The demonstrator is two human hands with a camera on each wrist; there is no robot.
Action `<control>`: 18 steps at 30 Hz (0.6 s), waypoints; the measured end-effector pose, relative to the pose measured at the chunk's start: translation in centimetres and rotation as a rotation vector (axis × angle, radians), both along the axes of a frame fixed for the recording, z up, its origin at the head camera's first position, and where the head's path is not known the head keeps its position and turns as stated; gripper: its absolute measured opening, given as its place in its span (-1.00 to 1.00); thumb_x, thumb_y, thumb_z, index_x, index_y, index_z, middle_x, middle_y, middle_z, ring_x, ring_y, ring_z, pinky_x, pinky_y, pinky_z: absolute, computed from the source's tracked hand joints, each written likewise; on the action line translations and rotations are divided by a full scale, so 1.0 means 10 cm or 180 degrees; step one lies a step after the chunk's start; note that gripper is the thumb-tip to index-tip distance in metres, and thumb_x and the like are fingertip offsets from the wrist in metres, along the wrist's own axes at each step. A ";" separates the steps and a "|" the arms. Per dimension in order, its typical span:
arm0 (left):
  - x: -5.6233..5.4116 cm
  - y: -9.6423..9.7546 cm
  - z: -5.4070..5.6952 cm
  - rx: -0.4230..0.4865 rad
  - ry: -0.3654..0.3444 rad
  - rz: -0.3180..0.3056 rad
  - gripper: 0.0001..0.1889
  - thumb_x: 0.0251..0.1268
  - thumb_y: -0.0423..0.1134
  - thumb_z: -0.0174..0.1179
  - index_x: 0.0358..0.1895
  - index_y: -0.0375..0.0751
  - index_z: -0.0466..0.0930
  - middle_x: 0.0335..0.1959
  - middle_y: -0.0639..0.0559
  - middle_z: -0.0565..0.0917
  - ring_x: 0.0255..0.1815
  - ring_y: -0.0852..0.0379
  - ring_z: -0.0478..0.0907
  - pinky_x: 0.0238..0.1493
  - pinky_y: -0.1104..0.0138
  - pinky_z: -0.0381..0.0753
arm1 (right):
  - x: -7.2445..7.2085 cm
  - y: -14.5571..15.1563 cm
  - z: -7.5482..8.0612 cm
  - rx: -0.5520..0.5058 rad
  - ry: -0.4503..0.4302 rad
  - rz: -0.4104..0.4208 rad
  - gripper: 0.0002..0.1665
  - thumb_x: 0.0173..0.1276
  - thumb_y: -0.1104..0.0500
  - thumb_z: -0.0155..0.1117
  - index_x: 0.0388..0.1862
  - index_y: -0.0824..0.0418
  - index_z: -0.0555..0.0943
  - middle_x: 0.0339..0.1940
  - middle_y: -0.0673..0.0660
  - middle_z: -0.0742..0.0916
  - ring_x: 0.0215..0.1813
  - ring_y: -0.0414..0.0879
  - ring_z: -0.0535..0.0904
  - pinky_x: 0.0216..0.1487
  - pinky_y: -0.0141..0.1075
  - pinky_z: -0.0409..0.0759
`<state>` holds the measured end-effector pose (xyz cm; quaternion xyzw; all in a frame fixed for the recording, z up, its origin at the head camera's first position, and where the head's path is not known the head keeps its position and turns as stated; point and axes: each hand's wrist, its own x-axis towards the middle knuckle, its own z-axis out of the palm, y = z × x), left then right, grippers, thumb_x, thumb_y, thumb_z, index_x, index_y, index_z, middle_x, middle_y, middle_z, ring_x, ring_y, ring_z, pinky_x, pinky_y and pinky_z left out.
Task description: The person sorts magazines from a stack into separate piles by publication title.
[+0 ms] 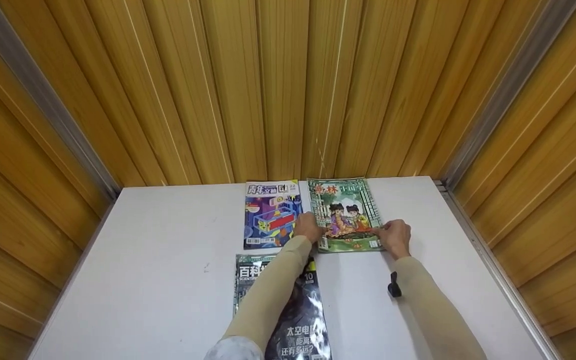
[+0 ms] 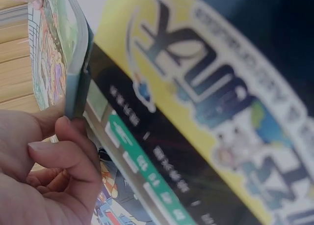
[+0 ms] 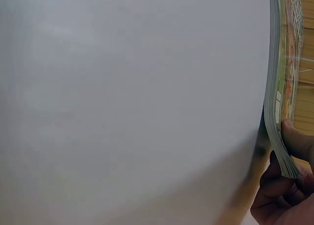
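Observation:
A green-bordered magazine (image 1: 345,215) with two cartoon children on its cover is held at both sides in the head view. My left hand (image 1: 309,227) grips its left edge; in the left wrist view the fingers of that left hand (image 2: 59,161) are curled at the spine. At its right edge, my right hand (image 1: 395,237) pinches the pages. The right wrist view shows the right hand (image 3: 289,185) with its thumb on the cover and the page corner bent. Directly left lies a purple magazine (image 1: 272,215), partly behind my left hand.
A dark science magazine (image 1: 300,310) lies nearer me, partly covered by my left forearm; a green edge shows beneath it. The white table (image 1: 168,270) meets wood-patterned panels (image 1: 278,100) at the back and sides. A black clip-like piece (image 1: 394,285) sits by my right sleeve.

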<state>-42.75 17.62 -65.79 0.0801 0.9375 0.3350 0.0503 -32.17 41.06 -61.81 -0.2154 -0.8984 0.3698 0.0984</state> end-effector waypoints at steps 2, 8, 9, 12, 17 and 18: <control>0.01 0.00 -0.01 -0.0038 0.0003 0.0013 -0.66 0.24 -0.03 0.63 -0.41 -0.18 0.71 -0.36 -0.07 0.79 -0.33 0.09 0.64 -0.21 0.12 0.71 | 0.01 -0.01 0.00 -0.0026 -0.0027 -0.0013 -0.59 0.38 0.13 0.61 -0.14 0.52 0.80 -0.27 0.22 0.78 -0.20 0.00 0.50 -0.24 -0.29 0.40; 0.00 0.00 -0.05 -0.0049 0.0136 -0.0014 -0.80 0.28 -0.20 0.53 -0.21 -0.28 0.82 -0.18 -0.17 0.87 -0.14 -0.03 0.81 -0.07 0.07 0.80 | 0.03 0.00 0.00 -0.0044 -0.0114 -0.0038 -0.56 0.44 0.10 0.57 -0.07 0.53 0.76 -0.17 0.30 0.78 -0.16 0.01 0.54 -0.21 -0.30 0.44; 0.00 0.00 -0.06 -0.0055 0.0204 -0.0016 -0.84 0.27 -0.23 0.51 -0.23 -0.27 0.82 -0.18 -0.18 0.88 -0.13 -0.05 0.82 -0.08 0.06 0.81 | 0.03 0.00 -0.01 -0.0029 -0.0111 -0.0033 -0.56 0.44 0.10 0.56 -0.08 0.52 0.76 -0.17 0.29 0.78 -0.17 0.01 0.55 -0.22 -0.30 0.44; 0.01 0.01 -0.09 -0.0097 0.0415 -0.0006 -0.82 0.26 -0.29 0.46 -0.49 -0.17 0.70 -0.29 -0.18 0.87 -0.20 -0.08 0.83 -0.19 0.06 0.78 | 0.01 0.00 -0.01 0.0061 -0.0062 -0.0007 -0.58 0.44 0.09 0.57 -0.17 0.50 0.74 -0.25 0.26 0.74 -0.21 0.01 0.54 -0.25 -0.29 0.43; 0.06 0.02 -0.12 -0.0151 0.0638 0.0113 -0.52 0.22 -0.33 0.42 -0.72 0.01 0.32 -0.41 -0.15 0.82 -0.30 -0.07 0.79 -0.31 0.07 0.72 | 0.01 -0.03 -0.04 0.0293 0.0082 0.0025 -0.59 0.40 0.10 0.60 -0.37 0.44 0.68 -0.34 0.24 0.69 -0.26 0.03 0.49 -0.27 -0.21 0.44; 0.07 0.01 -0.12 -0.0158 0.0655 0.0121 -0.51 0.21 -0.34 0.41 -0.72 0.02 0.31 -0.40 -0.15 0.82 -0.29 -0.07 0.79 -0.31 0.08 0.72 | 0.01 -0.05 -0.04 0.0333 0.0123 0.0032 -0.59 0.40 0.12 0.60 -0.37 0.45 0.69 -0.32 0.28 0.71 -0.26 0.05 0.52 -0.26 -0.17 0.49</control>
